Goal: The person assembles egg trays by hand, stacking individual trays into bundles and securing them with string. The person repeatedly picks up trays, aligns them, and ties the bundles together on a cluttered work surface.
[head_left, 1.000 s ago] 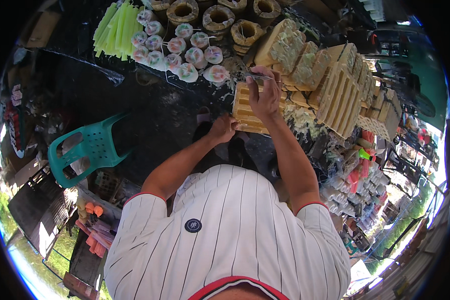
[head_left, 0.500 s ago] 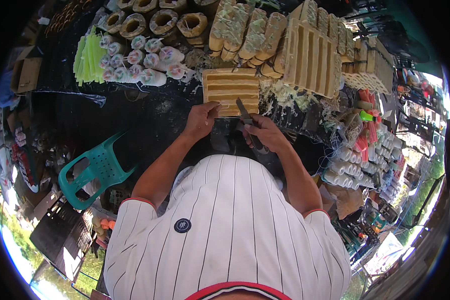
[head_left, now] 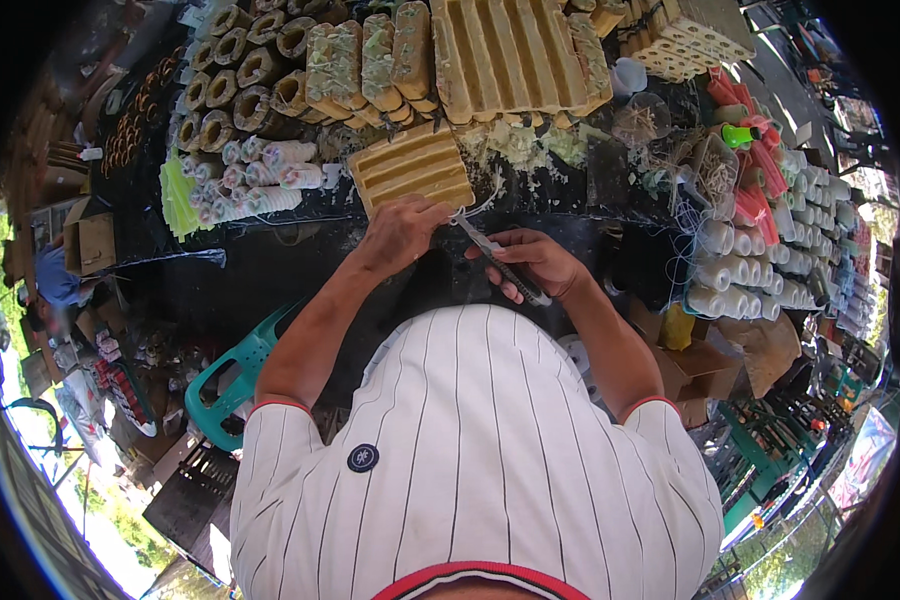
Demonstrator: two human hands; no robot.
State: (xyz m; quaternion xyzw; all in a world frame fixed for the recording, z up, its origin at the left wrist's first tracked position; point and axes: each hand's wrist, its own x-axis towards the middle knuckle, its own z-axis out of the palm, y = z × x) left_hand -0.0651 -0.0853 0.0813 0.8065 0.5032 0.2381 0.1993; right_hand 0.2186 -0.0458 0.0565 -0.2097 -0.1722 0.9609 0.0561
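A small tan grooved block (head_left: 410,168), like a mould with parallel channels, lies tilted on the dark table. My left hand (head_left: 402,232) is at its near edge, fingers curled and pressed together; what they pinch is hidden. In my right hand (head_left: 535,262) is a knife (head_left: 482,240), its handle in the palm and its blade pointing up and left. The blade tip is close to my left fingertips, by the block's near right corner. A thin pale curled strip (head_left: 487,203) shows just beside the tip.
Behind the block stand tan tubes (head_left: 260,68), narrow crusted blocks (head_left: 375,60) and a large grooved block (head_left: 510,60). Pale shavings (head_left: 530,145) litter the table. White spools (head_left: 735,270) are stacked right. Wrapped white rolls (head_left: 270,165) sit left, above a green plastic chair (head_left: 235,375).
The view has shifted, and the grooved block now looks tilted. My left hand has come over its near edge, the knife blade now slants toward my left fingers, and a pale strip shows there.
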